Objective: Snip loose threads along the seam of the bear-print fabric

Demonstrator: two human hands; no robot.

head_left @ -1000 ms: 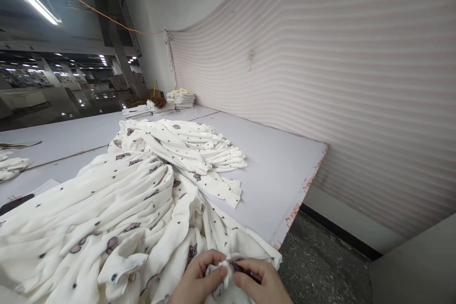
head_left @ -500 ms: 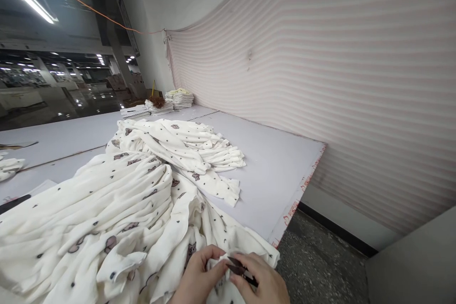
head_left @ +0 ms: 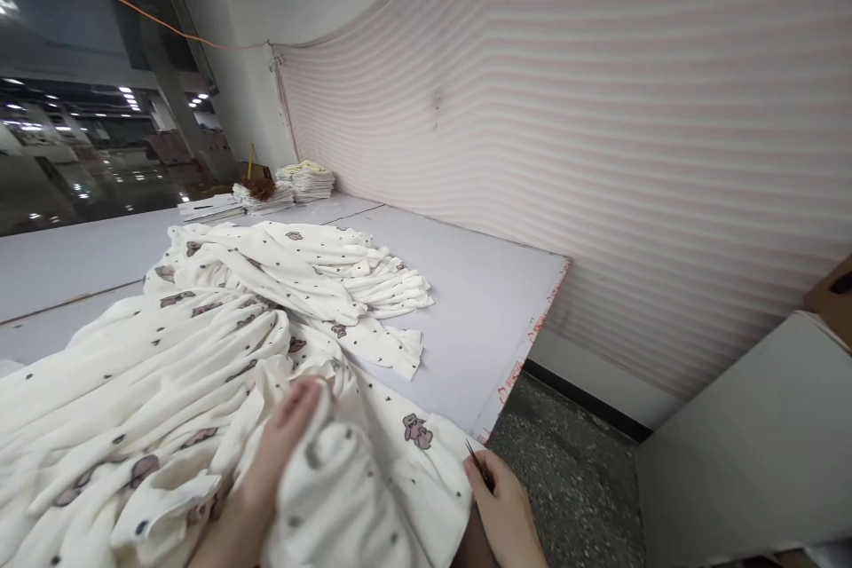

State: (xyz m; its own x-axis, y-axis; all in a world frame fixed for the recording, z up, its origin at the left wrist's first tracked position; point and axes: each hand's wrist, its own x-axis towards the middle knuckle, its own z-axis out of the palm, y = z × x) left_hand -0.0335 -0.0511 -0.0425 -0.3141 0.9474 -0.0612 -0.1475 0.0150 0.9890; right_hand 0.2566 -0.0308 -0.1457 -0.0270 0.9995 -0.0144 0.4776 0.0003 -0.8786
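White printed garments (head_left: 193,355) with brown animal figures and dark specks lie heaped across the table. My left hand (head_left: 283,435), a little blurred, is closed on a fold of the near white garment (head_left: 359,497) and lifts it, so part of it hangs toward me. At the table's near corner, my right hand (head_left: 506,506) is wrapped round small dark thread snips (head_left: 480,469), their thin tips pointing up and left. These tips are beside the garment's right edge; whether they touch it I cannot tell. Most of the snips' body is hidden in my fingers.
Folded white stacks (head_left: 306,182) stand at the far end of the pale table (head_left: 479,275). A pink-striped cloth (head_left: 565,124) hangs along the wall. Speckled floor (head_left: 565,461) and a pale panel (head_left: 738,453) are to the right, with a brown box (head_left: 832,302) above the panel.
My hands were together at a bit of fabric with the snips between them. My left hand has moved left and up with the garment; my right hand is now apart. The view has shifted right.
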